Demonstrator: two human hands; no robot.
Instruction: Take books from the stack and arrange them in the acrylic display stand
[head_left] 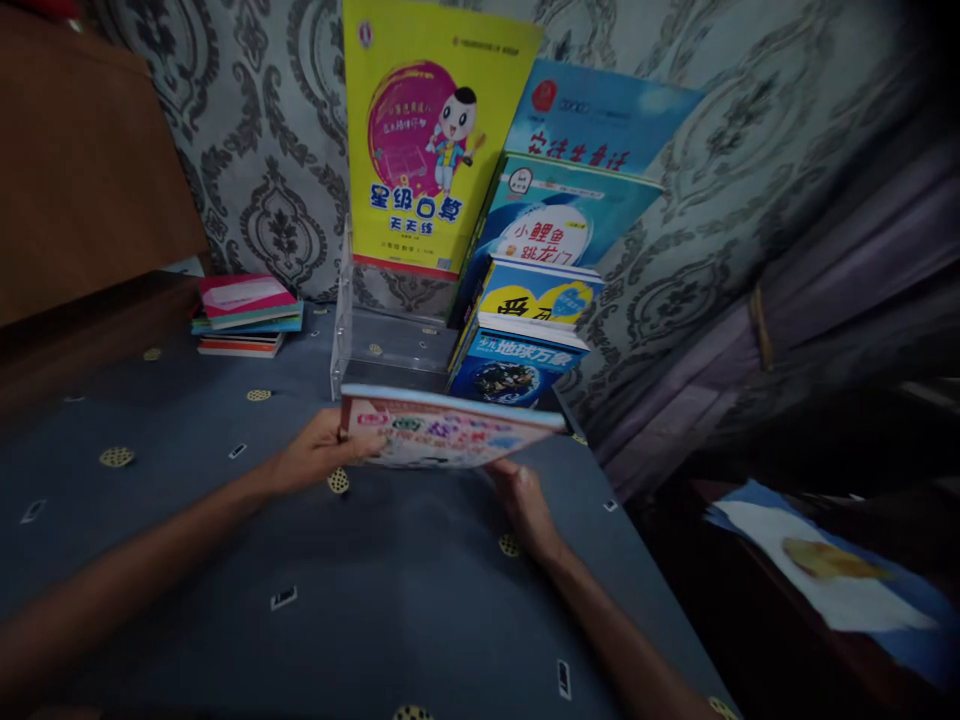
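Note:
A pale pink book point(442, 432) with a light blue edge is held up between my hands, tilted and slightly blurred, in front of a clear bookstand point(342, 325). My left hand point(322, 450) is closed on its left edge, thumb on the cover. Under the lower right edge, my right hand point(525, 500) is closed on the book too. Behind it, the stand bears a tall yellow book point(427, 225) at the left. On the right stand several books in steps, among them a blue one with a globe point(517, 370).
A small stack of books point(247, 305) lies at the back left of the dark patterned tablecloth point(187, 570). Patterned wallpaper point(277, 215) rises behind. At the right, beyond the table edge, are a purplish curtain point(825, 290) and a blue-and-white sheet point(825, 565).

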